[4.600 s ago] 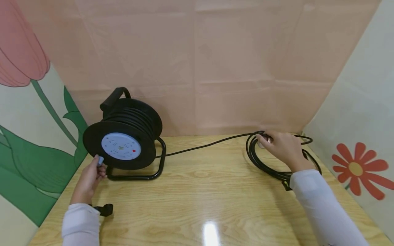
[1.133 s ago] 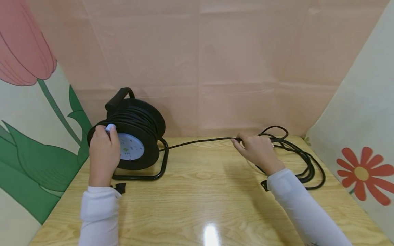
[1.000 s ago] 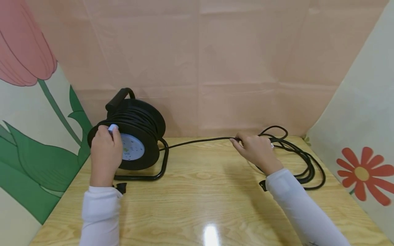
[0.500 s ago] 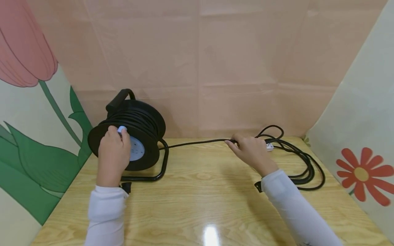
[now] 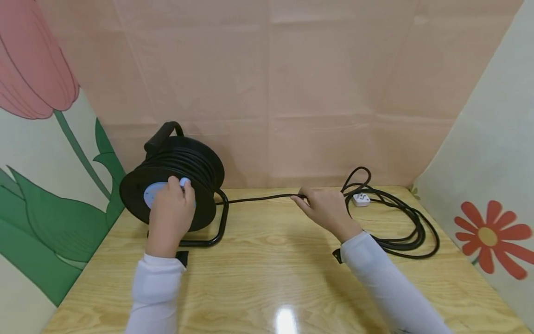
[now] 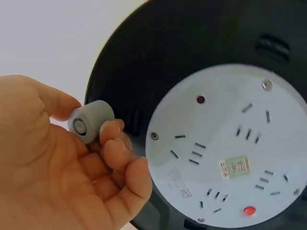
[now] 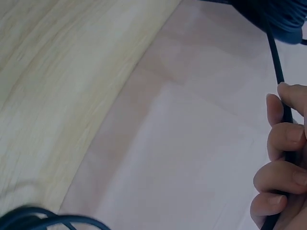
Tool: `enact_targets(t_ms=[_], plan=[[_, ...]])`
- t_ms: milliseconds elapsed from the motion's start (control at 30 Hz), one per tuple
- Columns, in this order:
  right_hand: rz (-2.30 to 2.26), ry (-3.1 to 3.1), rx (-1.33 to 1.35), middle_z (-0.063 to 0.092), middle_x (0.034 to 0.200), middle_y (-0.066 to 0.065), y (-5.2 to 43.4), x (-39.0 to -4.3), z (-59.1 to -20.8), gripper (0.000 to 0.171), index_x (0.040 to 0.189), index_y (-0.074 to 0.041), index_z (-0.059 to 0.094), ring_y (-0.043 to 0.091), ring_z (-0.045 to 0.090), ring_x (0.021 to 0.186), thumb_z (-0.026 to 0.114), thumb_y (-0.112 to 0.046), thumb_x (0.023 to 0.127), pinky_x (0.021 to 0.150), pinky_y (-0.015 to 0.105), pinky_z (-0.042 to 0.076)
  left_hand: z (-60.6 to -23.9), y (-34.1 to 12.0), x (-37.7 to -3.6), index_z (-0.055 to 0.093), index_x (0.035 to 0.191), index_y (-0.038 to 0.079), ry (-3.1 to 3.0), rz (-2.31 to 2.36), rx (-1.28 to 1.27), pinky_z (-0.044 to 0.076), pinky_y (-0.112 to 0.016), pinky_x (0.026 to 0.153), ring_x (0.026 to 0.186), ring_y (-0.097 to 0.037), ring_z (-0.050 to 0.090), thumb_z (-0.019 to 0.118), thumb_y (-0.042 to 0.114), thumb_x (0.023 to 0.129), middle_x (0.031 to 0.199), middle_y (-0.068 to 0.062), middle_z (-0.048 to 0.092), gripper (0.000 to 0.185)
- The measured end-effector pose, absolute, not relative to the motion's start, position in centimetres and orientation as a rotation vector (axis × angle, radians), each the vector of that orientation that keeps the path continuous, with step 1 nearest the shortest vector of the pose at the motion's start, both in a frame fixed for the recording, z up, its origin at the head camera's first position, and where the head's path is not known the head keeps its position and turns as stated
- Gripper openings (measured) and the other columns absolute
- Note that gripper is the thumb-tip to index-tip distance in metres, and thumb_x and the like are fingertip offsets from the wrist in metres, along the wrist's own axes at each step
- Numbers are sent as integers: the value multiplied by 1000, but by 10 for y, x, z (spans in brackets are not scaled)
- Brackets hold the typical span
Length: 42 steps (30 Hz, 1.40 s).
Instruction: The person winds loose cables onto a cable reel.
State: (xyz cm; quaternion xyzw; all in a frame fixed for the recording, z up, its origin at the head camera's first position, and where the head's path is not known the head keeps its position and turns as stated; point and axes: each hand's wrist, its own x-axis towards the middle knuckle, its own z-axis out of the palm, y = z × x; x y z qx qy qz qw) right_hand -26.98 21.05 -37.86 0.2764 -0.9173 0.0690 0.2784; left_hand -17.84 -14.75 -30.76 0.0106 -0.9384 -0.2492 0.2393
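A: What do we log for the left hand (image 5: 170, 214)?

B: It sits left of centre in the head frame, in front of the cable reel (image 5: 175, 188); thumb and curled fingers pinch the small grey knob (image 6: 91, 120) on the reel's black face; the wrist view shows the knob at middle left, just beside the pale socket plate (image 6: 230, 148) with its slots and a red button at the bottom.

A: And the right hand (image 5: 327, 209)?

B: Right of centre in the head frame; fingers curled round the black cable (image 5: 258, 200), which runs taut from the hand to the reel on the left; the wrist view has the fingers (image 7: 280, 143) wrapped over the cable at the right edge.

A: Where do we put the reel itself?

B: Middle left, upright on its black tube stand (image 5: 208, 239) on the wooden table (image 5: 271, 269), carry handle (image 5: 160, 134) at the top; wound cable fills the drum.

A: The loose part?

B: Slack loops (image 5: 400, 227) lie on the table at middle right, behind and beside the right wrist; a white plug (image 5: 360, 199) rests among them, near the back wall; apart from the hand.

A: Anything else?

B: White sleeves on both arms; flower panels at the left and right edges; pink backdrop behind.
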Motion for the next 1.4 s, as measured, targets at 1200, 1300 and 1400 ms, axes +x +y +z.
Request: enact_targets(t_ms=[1200,1300,1400], plan=[[221,-2630,700,38,44,-12,159,-268,-408,32,77,-26,64,8,31,39,58,-49,99,36,28,23,-329,-127,-180,54,121,-15,-3061,-630,-47,48,-58,91,105,-46,61,28,31,109,114,-33,61,54],[243,-2649,728,43,46,-13,155,-269,-411,26,89,-23,71,8,33,39,56,-41,100,43,29,28,-332,-128,-181,54,122,-15,-3084,-638,-65,48,-57,91,106,-46,60,27,31,109,115,-33,61,55],[240,-2663,758,54,54,-12,151,-270,-414,26,96,-20,73,8,37,41,55,-38,101,55,34,35,-336,-129,-181,51,127,-16,-3120,-657,-85,47,-57,93,111,-47,59,26,31,109,121,-35,58,56]])
